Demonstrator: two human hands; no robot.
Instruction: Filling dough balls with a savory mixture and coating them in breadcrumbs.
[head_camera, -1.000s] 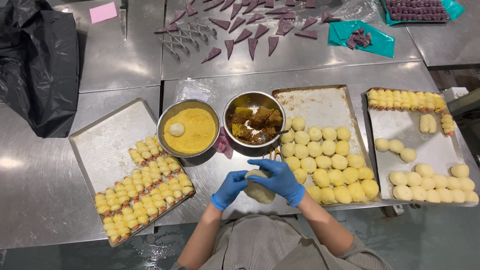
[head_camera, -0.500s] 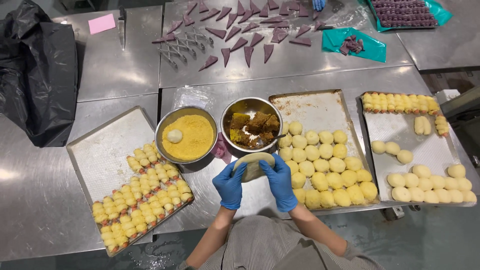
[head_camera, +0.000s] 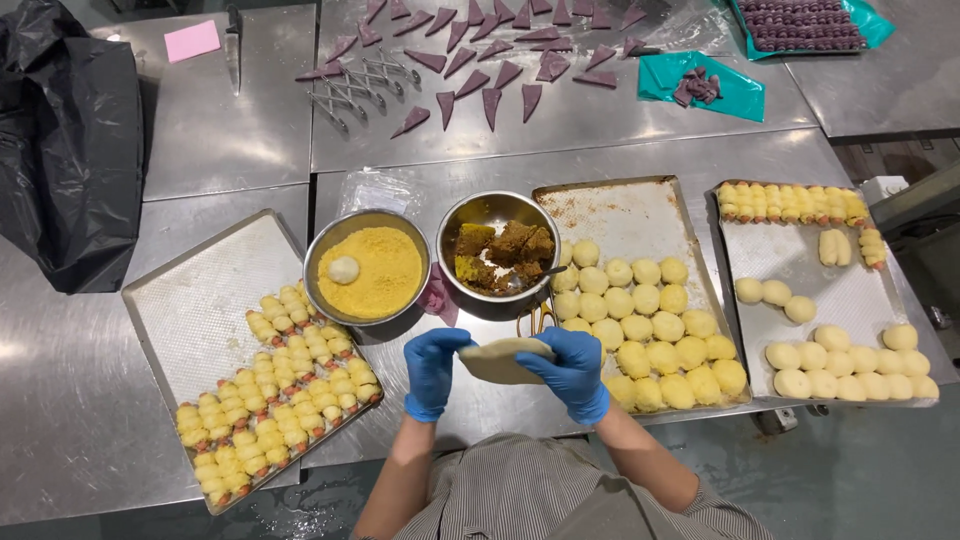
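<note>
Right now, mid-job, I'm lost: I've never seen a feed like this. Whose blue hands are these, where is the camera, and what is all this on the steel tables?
There is no machine here. One camera, worn on a person's head, looks down at their own hands in blue gloves. The left hand and right hand together hold a flattened piece of pale dough over the steel table.

Ahead stand a bowl of yellow crumbs with one ball in it, and a bowl of brown filling. To the left, a tray of small wrapped rolls; to the right, a tray of dough balls, then another tray with balls and rolls. Further back lie purple dough triangles.
</note>
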